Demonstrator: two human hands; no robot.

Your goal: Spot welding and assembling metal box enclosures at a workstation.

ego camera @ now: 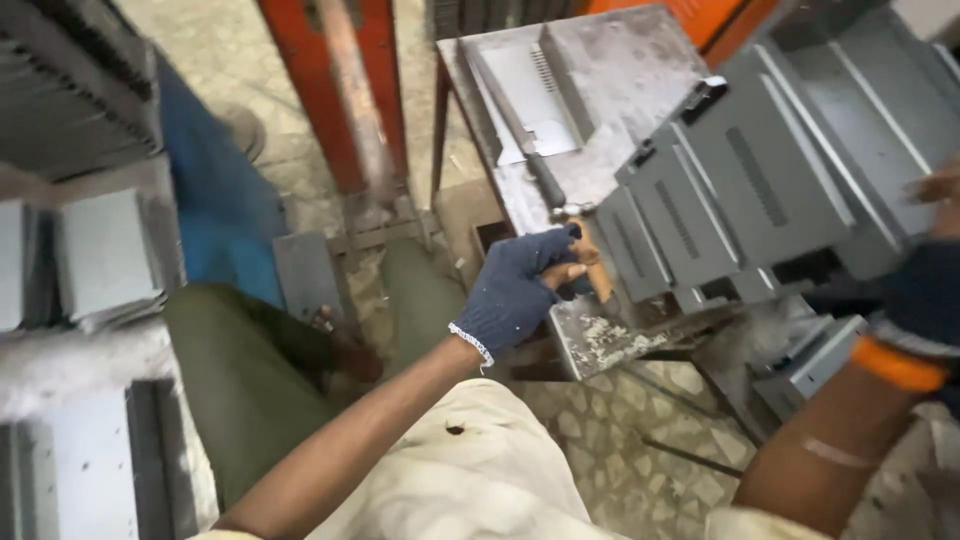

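While left hand (520, 290) grips hammer handle (597, 272), right hand (925, 285) touches grey panels (760, 190).

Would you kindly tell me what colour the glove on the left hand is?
Dark blue knitted glove with a white cuff edge, clearest in the head view.

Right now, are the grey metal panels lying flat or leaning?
Leaning. The panels overlap like fallen dominoes, each tilted on the next across the bench. The left hand grips a wooden handle beside them.

Dark blue knit gloves, left hand (515, 290) white-cuffed, right hand (925, 290) orange-cuffed; olive trousers.
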